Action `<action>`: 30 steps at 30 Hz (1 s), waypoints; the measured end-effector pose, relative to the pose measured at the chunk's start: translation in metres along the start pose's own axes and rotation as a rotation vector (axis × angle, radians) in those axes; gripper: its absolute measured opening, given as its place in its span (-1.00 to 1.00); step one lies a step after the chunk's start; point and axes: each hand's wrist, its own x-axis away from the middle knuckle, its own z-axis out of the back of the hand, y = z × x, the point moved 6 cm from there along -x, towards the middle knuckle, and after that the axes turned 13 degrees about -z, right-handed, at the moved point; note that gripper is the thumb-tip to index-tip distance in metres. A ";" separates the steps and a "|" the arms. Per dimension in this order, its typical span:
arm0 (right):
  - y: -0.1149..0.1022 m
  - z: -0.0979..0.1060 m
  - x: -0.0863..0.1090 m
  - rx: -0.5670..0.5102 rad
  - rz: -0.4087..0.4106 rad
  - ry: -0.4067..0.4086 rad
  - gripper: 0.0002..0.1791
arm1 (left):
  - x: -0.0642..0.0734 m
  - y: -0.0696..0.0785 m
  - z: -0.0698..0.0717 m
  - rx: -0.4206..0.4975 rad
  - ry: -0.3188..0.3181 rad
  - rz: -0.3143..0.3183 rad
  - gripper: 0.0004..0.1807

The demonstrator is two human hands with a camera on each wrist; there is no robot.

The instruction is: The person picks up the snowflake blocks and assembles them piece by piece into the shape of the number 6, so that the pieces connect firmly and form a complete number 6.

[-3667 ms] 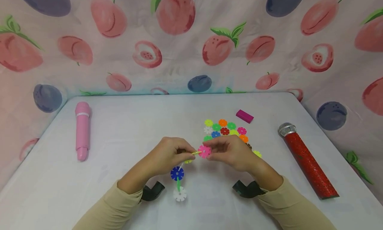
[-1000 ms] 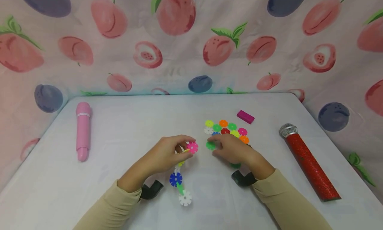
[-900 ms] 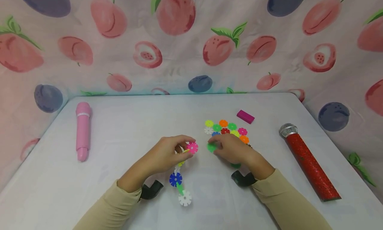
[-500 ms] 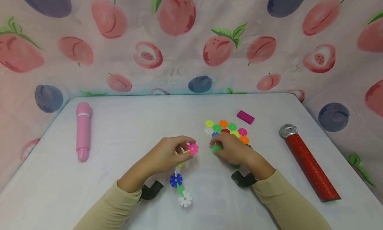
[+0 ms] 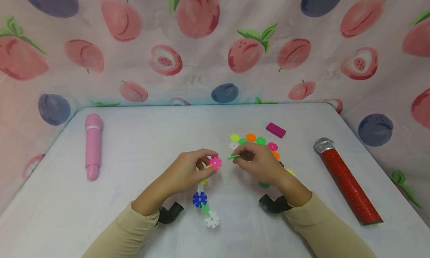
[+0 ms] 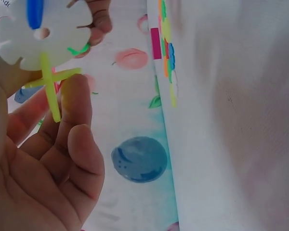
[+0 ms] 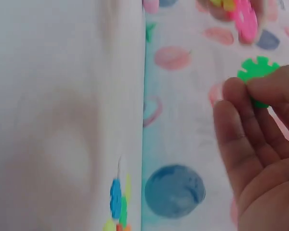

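Note:
Near the middle of the table, my left hand (image 5: 189,167) pinches a chain of notched plastic discs by its upper end. A pink disc (image 5: 215,162) tops the chain; below hang yellow, white and blue (image 5: 199,200) ones, then a green one and a white disc (image 5: 212,219) at the bottom. In the left wrist view a white disc (image 6: 43,45) holds a yellow piece and a blue one in its slots. My right hand (image 5: 260,163) pinches a single green disc (image 7: 256,69), seen edge-on in the head view, a short gap from the pink disc.
Several loose coloured discs (image 5: 250,137) lie beyond and partly under my right hand. A magenta block (image 5: 276,130) is behind them. A pink microphone (image 5: 93,146) lies at the left, a red glittery microphone (image 5: 349,183) at the right. Fruit-patterned cloth (image 5: 201,64) rises behind the table.
My right hand has let go of the pink disc, picked up a green disc from the table and lifted and turned it edge-on. My left hand keeps the chain, shifted slightly left.

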 end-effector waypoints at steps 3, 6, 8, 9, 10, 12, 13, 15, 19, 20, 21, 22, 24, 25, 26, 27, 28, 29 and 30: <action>-0.010 -0.004 0.004 -0.011 0.066 0.024 -0.85 | -0.001 0.001 0.001 0.002 0.029 -0.018 -0.58; -0.018 -0.006 0.007 0.028 0.115 0.046 -0.84 | 0.000 0.002 0.002 0.001 0.052 -0.027 -0.59; -0.022 -0.007 0.008 0.066 0.142 0.052 -0.83 | 0.000 0.003 0.003 -0.002 0.062 -0.029 -0.59; -0.024 -0.007 0.009 0.084 0.153 0.052 -0.83 | 0.000 0.003 0.003 -0.003 0.066 -0.031 -0.60; -0.025 -0.008 0.009 0.100 0.166 0.052 -0.82 | 0.000 0.003 0.003 -0.003 0.070 -0.034 -0.60; -0.027 -0.009 0.009 0.129 0.188 0.057 -0.81 | 0.000 0.004 0.004 -0.002 0.074 -0.040 -0.61; -0.028 -0.009 0.010 0.135 0.195 0.058 -0.81 | -0.001 0.005 0.004 -0.001 0.077 -0.044 -0.61; -0.030 -0.009 0.010 0.141 0.200 0.064 -0.79 | -0.001 0.005 0.005 0.002 0.081 -0.051 -0.62; -0.032 -0.009 0.011 0.123 0.189 0.075 -0.77 | -0.001 0.006 0.005 -0.002 0.088 -0.060 -0.63; -0.032 -0.009 0.011 0.118 0.185 0.080 -0.77 | -0.001 0.006 0.006 -0.003 0.090 -0.060 -0.63; -0.031 -0.010 0.011 0.115 0.182 0.084 -0.78 | -0.001 0.006 0.006 -0.004 0.092 -0.060 -0.63; -0.031 -0.010 0.011 0.113 0.179 0.089 -0.78 | -0.001 0.006 0.006 -0.003 0.094 -0.060 -0.63; -0.031 -0.010 0.012 0.115 0.180 0.099 -0.80 | 0.000 0.007 0.005 -0.001 0.093 -0.058 -0.63; -0.032 -0.010 0.012 0.119 0.184 0.104 -0.80 | 0.000 0.007 0.005 0.000 0.091 -0.055 -0.63; -0.032 -0.010 0.012 0.128 0.190 0.110 -0.81 | 0.000 0.008 0.005 0.001 0.087 -0.055 -0.63; -0.033 -0.011 0.013 0.135 0.195 0.115 -0.81 | 0.000 0.009 0.005 0.003 0.084 -0.057 -0.63; -0.034 -0.011 0.014 0.142 0.201 0.120 -0.81 | 0.000 0.011 0.005 0.004 0.083 -0.059 -0.63; -0.035 -0.011 0.015 0.149 0.206 0.125 -0.81 | 0.000 0.012 0.004 0.000 0.081 -0.062 -0.62; -0.036 -0.011 0.015 0.158 0.211 0.129 -0.81 | 0.000 0.014 0.005 -0.006 0.081 -0.066 -0.62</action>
